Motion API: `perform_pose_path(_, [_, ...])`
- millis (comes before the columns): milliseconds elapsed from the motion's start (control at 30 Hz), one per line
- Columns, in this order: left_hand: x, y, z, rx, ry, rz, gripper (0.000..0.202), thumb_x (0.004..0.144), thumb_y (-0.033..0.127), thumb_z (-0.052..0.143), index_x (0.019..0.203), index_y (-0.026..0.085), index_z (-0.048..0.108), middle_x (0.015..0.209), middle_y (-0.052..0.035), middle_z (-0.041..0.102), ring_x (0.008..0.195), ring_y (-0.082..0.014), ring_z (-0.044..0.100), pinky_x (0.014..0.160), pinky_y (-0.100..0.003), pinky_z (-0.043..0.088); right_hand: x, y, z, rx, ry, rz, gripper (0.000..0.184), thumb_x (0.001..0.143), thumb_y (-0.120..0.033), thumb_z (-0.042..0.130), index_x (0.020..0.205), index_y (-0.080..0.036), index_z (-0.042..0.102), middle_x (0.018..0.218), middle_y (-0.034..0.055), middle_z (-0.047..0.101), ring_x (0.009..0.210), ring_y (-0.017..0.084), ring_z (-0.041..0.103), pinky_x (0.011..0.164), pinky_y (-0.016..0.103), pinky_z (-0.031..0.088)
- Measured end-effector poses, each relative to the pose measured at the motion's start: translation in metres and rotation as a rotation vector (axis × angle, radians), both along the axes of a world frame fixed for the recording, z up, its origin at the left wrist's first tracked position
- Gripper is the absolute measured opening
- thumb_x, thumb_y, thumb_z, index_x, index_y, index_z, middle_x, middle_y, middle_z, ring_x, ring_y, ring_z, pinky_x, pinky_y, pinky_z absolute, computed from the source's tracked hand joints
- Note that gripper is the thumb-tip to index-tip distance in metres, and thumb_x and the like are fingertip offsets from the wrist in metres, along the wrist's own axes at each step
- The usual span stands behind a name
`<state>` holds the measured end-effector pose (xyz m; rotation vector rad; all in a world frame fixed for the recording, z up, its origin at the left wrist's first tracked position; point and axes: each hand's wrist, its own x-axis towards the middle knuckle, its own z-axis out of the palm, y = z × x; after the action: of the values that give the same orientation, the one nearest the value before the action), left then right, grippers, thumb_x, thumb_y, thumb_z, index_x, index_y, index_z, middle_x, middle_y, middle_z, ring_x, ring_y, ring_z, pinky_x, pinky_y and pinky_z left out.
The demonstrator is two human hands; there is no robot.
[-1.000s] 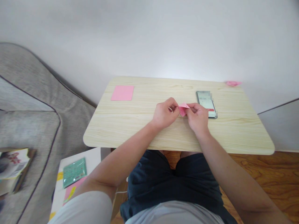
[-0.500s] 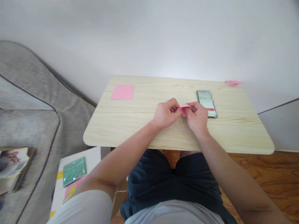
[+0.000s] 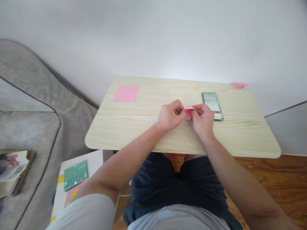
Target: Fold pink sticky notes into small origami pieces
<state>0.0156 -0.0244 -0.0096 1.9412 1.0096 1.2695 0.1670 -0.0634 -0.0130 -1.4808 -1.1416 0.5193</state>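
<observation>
The paper (image 3: 189, 112), small, pink and folded, sits between my two hands over the near-middle part of the tabletop (image 3: 134, 131); whether it touches the wood I can't tell. I judge that I'm partway through a fold, working a flap or edge with my fingertips. The next move seems to call for a firm pinch on one side while the other side lines up and presses the crease.

The paper's paler upper edge runs roughly left to right between my fingers, and a darker part narrows downward, toward me. Its long axis I can't make out for sure, since my fingers cover both ends.

My left hand (image 3: 170, 116) pinches the left tip, thumb against finger. My right hand (image 3: 203, 119) grips the right side, thumb toward me, fingers behind.

Just beyond my right hand lies the phone (image 3: 217, 115), screen up. Farther out, a flat pink square (image 3: 126, 94) rests at the far left, and a folded pink piece (image 3: 240, 85) at the far right corner.
</observation>
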Motion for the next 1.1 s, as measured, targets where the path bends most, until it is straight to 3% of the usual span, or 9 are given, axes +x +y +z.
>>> perform_pose_path(200, [-0.0005, -0.0012, 0.0017, 0.002, 0.03, 0.013, 0.012, 0.085, 0.023, 0.068, 0.075, 0.021, 0.062, 0.068, 0.0036, 0.066, 0.06, -0.0097, 0.061, 0.06, -0.024, 0.047, 0.0021, 0.0022, -0.0009, 0.003, -0.005, 0.009, 0.007, 0.08, -0.027, 0.064, 0.083, -0.023, 0.07, 0.074, 0.0012, 0.076, 0.065, 0.02, 0.069, 0.059, 0.032, 0.05])
perform_pose_path(433, [0.0006, -0.0004, 0.0025, -0.048, -0.018, 0.032, 0.014, 0.084, 0.024, 0.069, 0.074, 0.021, 0.06, 0.065, 0.0043, 0.065, 0.058, -0.0095, 0.059, 0.058, -0.023, 0.046, 0.0005, -0.0014, 0.002, 0.028, -0.079, -0.041, 0.022, 0.086, -0.027, 0.057, 0.094, -0.023, 0.077, 0.081, 0.0027, 0.077, 0.071, 0.022, 0.07, 0.068, 0.036, 0.055])
perform_pose_path(600, [0.0005, 0.0005, 0.0025, -0.061, -0.032, 0.023, 0.015, 0.083, 0.025, 0.07, 0.073, 0.021, 0.059, 0.065, 0.0037, 0.066, 0.059, -0.0105, 0.06, 0.057, -0.024, 0.047, -0.0002, -0.003, 0.0037, -0.016, -0.082, -0.05, 0.015, 0.085, -0.025, 0.055, 0.095, -0.023, 0.067, 0.064, -0.0026, 0.068, 0.058, 0.018, 0.064, 0.055, 0.03, 0.045])
perform_pose_path(767, [0.0008, 0.0017, 0.0016, -0.076, -0.031, 0.015, 0.015, 0.083, 0.025, 0.07, 0.073, 0.021, 0.059, 0.065, 0.0037, 0.065, 0.059, -0.0106, 0.06, 0.057, -0.024, 0.047, 0.0018, -0.0014, -0.0003, 0.015, -0.062, -0.038, 0.005, 0.084, -0.024, 0.055, 0.088, -0.025, 0.057, 0.065, -0.0036, 0.067, 0.06, 0.018, 0.065, 0.057, 0.029, 0.046])
perform_pose_path(967, [0.0013, 0.001, 0.0026, -0.092, -0.076, -0.002, 0.016, 0.085, 0.027, 0.071, 0.074, 0.02, 0.06, 0.065, 0.004, 0.065, 0.058, -0.0093, 0.059, 0.055, -0.023, 0.045, 0.0011, -0.0005, -0.0019, -0.02, 0.028, 0.037, 0.014, 0.084, -0.029, 0.059, 0.098, -0.025, 0.062, 0.062, -0.0058, 0.065, 0.051, 0.015, 0.058, 0.055, 0.028, 0.045])
perform_pose_path(1100, [0.0006, -0.0003, 0.0045, -0.096, -0.098, -0.049, 0.013, 0.087, 0.026, 0.069, 0.078, 0.019, 0.063, 0.071, 0.0023, 0.069, 0.063, -0.0096, 0.062, 0.061, -0.023, 0.05, 0.001, 0.0014, 0.0004, -0.031, 0.029, 0.065, 0.019, 0.082, -0.032, 0.066, 0.098, -0.024, 0.07, 0.07, -0.001, 0.072, 0.058, 0.018, 0.064, 0.055, 0.03, 0.047])
